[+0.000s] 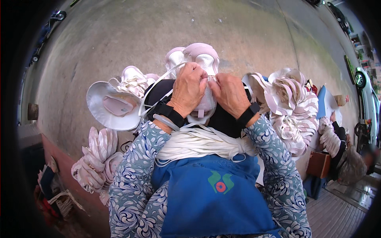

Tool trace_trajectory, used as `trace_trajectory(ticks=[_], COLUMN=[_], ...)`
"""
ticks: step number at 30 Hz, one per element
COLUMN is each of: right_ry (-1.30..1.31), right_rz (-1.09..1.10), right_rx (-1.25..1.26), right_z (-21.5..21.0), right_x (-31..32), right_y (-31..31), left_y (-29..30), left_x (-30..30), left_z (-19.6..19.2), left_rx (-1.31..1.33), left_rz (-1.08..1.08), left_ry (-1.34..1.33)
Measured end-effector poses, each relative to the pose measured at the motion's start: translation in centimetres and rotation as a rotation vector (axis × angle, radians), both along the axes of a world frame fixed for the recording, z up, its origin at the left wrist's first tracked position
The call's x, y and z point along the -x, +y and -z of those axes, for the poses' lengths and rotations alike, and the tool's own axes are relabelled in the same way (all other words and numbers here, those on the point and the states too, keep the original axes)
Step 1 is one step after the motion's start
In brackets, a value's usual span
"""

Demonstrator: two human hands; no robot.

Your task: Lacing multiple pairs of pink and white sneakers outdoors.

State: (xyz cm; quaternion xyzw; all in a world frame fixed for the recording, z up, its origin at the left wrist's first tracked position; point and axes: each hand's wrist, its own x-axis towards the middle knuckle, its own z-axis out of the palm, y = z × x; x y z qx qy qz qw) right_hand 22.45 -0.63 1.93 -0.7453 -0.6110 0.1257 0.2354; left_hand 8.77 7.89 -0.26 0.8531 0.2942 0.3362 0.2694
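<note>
My left hand (189,88) and my right hand (229,93) are both closed on a pale pink and white mesh hat piece (202,59) held up in front of me. The fingertips of both hands meet at its middle, pinching the white mesh. A thin white strap (158,85) loops from the piece past my left wrist. Under my forearms a thick bundle of white straps (200,142) lies across my blue apron (212,190). A black cloth (222,119) sits behind the bundle.
A white brimmed hat (113,105) lies to the left. Stacks of pink and white hat pieces sit at the lower left (95,158) and at the right (293,107). Another person (349,158) crouches at the far right. Grey concrete ground (119,35) lies beyond.
</note>
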Motion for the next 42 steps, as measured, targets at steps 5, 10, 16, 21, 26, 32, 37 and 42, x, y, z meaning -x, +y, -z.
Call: trace_trajectory(ticks=[5, 10, 16, 21, 26, 32, 37, 42], right_ry=[-0.067, -0.064, -0.016, 0.072, 0.106, 0.142, 0.107, 0.127], right_rz=[0.047, -0.001, -0.159, -0.203, -0.19, -0.127, -0.172, -0.12], right_rx=[0.061, 0.006, -0.092, -0.084, -0.1, -0.006, -0.162, -0.087], right_z=[0.1, 1.9, 2.4, 1.8, 1.8, 2.1, 2.5, 2.0], right_x=[1.1, 1.0, -0.7, -1.2, -1.2, -0.5, -0.3, -0.4], right_y=[-0.5, 0.1, -0.1, -0.2, -0.8, -1.1, -1.1, -1.3], left_y=[0.0, -0.2, -0.7, -0.8, -1.0, -1.9, -1.6, 0.0], left_x=[-0.3, -0.4, -1.0, -1.2, -0.5, 0.3, -0.5, 1.2], left_z=[-0.1, -0.1, 0.1, 0.3, 0.4, -0.3, -1.0, -1.4], left_rx=[0.031, -0.007, -0.095, -0.127, -0.077, -0.145, -0.065, 0.151], left_rz=[-0.008, -0.024, -0.08, -0.087, -0.04, 0.06, 0.025, 0.087], left_ry=[0.036, 0.042, 0.04, 0.052, 0.076, 0.119, 0.151, 0.105])
